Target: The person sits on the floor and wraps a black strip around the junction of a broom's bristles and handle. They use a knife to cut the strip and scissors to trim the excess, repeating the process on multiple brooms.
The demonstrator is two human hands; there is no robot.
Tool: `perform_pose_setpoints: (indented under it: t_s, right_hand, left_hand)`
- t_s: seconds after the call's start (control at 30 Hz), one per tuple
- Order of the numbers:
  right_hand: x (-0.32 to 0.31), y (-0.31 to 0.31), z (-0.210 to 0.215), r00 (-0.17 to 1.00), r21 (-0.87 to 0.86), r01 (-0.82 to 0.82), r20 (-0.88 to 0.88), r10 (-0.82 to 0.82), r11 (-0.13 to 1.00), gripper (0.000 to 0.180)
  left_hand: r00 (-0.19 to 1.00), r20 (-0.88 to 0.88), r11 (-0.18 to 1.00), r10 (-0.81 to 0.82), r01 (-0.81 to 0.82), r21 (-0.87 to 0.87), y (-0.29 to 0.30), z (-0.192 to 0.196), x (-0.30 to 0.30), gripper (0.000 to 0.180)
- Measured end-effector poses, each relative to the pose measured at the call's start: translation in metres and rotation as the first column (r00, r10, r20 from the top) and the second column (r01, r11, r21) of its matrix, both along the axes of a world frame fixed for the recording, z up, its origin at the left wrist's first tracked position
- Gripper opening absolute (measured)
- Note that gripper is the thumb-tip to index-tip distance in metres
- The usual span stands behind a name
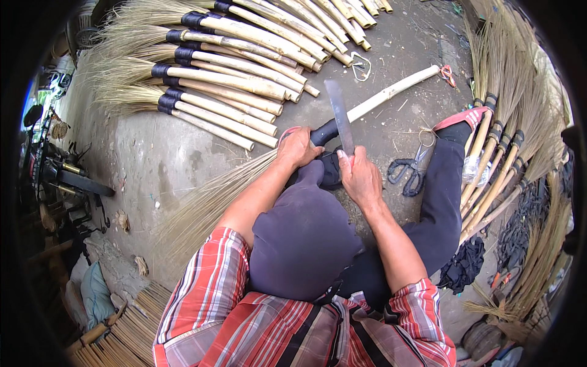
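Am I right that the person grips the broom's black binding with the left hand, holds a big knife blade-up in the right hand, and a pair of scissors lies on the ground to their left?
Not quite. The head view shows the scissors on the ground to the person's right. The rest stands: the left hand grips the broom's black binding, and the right hand holds the knife blade-up.

One broom [367,104] lies across the person's lap, held by two hands, the left hand [298,148] and the right hand [361,178]. One long knife [340,116] stands over it. One pair of black scissors [408,168] lies on the floor [159,153]. Finished brooms lie in two piles: about a dozen at the floor's far left [226,79], roughly eight along its right edge [501,159]; exact counts cannot be told.
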State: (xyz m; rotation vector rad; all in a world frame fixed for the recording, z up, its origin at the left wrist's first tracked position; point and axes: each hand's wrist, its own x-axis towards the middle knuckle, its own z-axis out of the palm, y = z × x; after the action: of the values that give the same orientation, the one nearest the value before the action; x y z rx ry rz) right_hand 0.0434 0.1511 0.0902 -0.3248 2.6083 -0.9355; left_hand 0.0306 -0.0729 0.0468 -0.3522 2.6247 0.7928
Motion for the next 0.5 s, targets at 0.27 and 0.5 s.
perform_pose_setpoints:
  t_s: [0.27, 0.5]
  right_hand:
    - [0.008, -0.002, -0.029, 0.991, 0.149, -0.108, 0.098, 0.094, 0.983, 0.045]
    - [0.03, 0.002, -0.057, 0.943, 0.206, -0.079, 0.334, 0.006, 0.975, 0.049]
  left_hand:
    - [0.998, 0.06, 0.998, 0.005, -0.008, 0.054, -0.006, -0.001, -0.005, 0.06]
    - [0.993, 0.111, 0.999, -0.041, 0.039, 0.015, -0.007, 0.005, -0.012, 0.058]
